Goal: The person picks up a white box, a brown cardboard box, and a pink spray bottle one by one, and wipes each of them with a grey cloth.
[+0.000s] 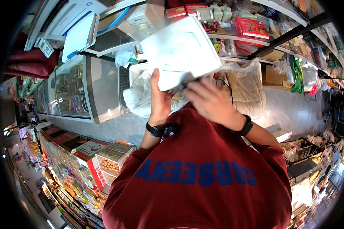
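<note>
A white square box-like thing (179, 49) with a pale teal outline on its bright face is tilted up before me. My left hand (161, 100) grips its lower left corner, thumb upright along the edge and the other fingers mostly hidden. My right hand (210, 100) is at the lower edge of the white thing, its fingers smeared by motion. A small dark object (189, 79), blurred, shows at the right fingertips; I cannot tell what it is or whether the hand holds it. Both wrists wear black bands.
Behind the white thing are shelves with a boxed appliance (138, 21) and red boxes (251, 28). Quilted cushions (245, 89) lie below them. A glass display case (70, 89) stands left, and a crate of eggs (110, 165) is at lower left. Green straps (296, 74) hang right.
</note>
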{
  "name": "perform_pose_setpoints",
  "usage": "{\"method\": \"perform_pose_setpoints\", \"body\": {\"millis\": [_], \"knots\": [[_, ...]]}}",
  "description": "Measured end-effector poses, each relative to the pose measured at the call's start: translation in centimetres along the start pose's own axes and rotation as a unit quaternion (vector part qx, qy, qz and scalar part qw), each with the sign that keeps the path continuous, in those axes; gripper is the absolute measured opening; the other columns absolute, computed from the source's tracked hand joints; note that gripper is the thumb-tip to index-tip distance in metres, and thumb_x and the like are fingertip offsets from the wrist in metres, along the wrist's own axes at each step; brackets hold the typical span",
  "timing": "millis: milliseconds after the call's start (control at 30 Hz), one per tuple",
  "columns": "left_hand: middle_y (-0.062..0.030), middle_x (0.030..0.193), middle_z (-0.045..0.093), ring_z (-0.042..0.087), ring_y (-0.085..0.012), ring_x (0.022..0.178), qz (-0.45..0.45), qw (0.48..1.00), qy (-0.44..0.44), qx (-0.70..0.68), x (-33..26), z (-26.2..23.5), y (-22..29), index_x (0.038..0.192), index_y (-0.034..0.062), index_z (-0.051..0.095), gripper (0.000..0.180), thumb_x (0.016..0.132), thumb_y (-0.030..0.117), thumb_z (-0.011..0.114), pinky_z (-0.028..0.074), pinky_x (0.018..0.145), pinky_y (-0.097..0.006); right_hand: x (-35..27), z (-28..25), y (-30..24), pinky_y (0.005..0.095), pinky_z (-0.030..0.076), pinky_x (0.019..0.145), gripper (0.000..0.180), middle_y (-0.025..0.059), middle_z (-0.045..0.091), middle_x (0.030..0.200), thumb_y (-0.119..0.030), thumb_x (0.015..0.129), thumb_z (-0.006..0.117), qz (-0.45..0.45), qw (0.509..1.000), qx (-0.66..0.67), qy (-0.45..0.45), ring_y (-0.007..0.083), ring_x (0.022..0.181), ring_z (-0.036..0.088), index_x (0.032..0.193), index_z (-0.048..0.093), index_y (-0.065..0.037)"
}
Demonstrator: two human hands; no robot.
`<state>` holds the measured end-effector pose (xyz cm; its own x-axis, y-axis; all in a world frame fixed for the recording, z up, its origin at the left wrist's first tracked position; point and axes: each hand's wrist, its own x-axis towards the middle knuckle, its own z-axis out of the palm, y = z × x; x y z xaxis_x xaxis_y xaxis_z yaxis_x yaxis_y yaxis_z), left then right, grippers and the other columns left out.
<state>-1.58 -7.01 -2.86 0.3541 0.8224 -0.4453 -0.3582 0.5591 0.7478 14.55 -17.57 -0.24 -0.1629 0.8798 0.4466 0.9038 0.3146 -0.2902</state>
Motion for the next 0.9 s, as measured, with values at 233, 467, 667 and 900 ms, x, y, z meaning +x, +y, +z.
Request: {"method": "perform_pose_setpoints", "body": {"millis": [233,467,667,900], "knots": [[-0.0054,0.131,0.060,0.055,-0.0204,0.120,0.043,0.998,0.044,0.007,-0.5,1.0,1.3,0.140,0.0115,0.050,0.070,0.093,0.064,0.052,0.043,0.100,-0.039,-0.7,0.5,0.8,0.0398,0.054,0.084,0.060,0.0090,0.058,0.115,-0.007,0.067,0.075,0.111,0.978,0.054,0.171,0.0322,0.095,0.059,0.125,0.065,-0.014],[-0.0069,0.130,0.059,0.055,-0.0226,0.119,-0.028,0.994,-0.059,-0.084,-0.3,1.2,0.9,0.137,0.0144,0.053,0.075,0.089,0.072,0.050,0.048,0.096,-0.041,2.5,2.5,-1.0,0.0366,0.050,0.077,0.046,0.0022,0.056,0.113,-0.014,0.077,0.071,-0.117,0.966,-0.028,0.228,0.0257,0.102,0.058,0.122,0.066,-0.020],[-0.0100,0.144,0.048,0.047,-0.0302,0.128,-0.127,0.961,-0.104,-0.224,-0.5,2.7,1.0,0.144,0.0164,0.045,0.081,0.086,0.072,0.053,0.043,0.106,-0.050,4.1,0.0,2.6,0.0377,0.045,0.085,0.048,0.0053,0.058,0.109,-0.014,0.073,0.074,0.122,0.939,0.005,0.322,0.0255,0.100,0.055,0.120,0.066,-0.014],[-0.0069,0.130,0.062,0.057,-0.0244,0.118,-0.069,0.960,-0.159,-0.221,0.7,3.1,-0.6,0.136,0.0127,0.056,0.069,0.093,0.067,0.046,0.044,0.106,-0.040,3.0,1.6,0.5,0.0321,0.054,0.081,0.041,0.0020,0.060,0.115,-0.018,0.077,0.064,-0.088,0.981,-0.026,0.172,0.0239,0.101,0.057,0.119,0.065,-0.018]]}}
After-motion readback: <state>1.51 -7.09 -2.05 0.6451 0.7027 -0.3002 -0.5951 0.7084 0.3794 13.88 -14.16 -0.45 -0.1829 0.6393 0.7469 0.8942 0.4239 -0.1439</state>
